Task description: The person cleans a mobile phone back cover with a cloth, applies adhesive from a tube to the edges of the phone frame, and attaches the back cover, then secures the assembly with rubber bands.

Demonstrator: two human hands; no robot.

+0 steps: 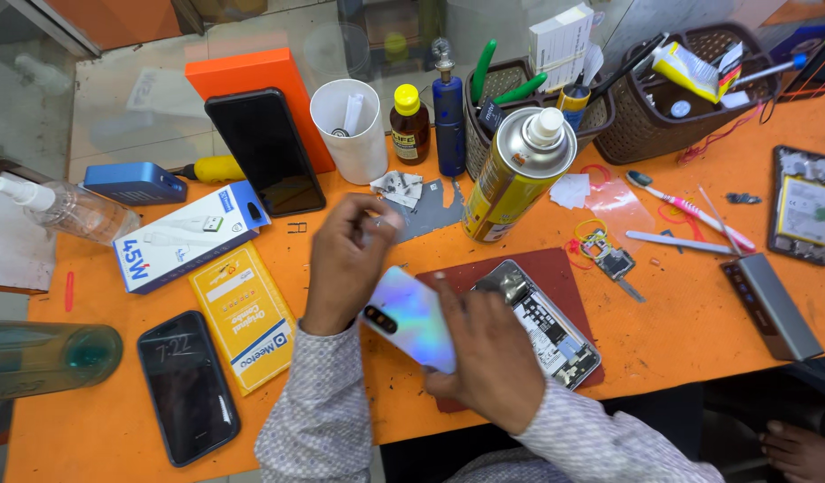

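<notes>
The desk (698, 313) has an orange top and is crowded with repair supplies. Beyond its far edge lie pale floor tiles. Two brown baskets (689, 107) at the back hold tools. A yellow spray can (515, 174) stands near the centre, with a white cup (351, 130), a brown bottle (410, 125) and a blue bottle (448, 121) beside it. A black phone (267, 150) leans against an orange box (251, 76). A second phone (187, 386) lies flat at the near left, next to a yellow packet (242, 317). A dark red mat (564, 273) carries an opened phone (546, 322) with its circuitry exposed.

The back cover (410, 317), iridescent with a camera cutout, is held above the mat's left edge, between both hands. The left hand (345, 264) is curled, its fingers closed on the cover's upper end. The right hand (484, 353) grips the lower end, index finger extended along the cover's surface.
</notes>
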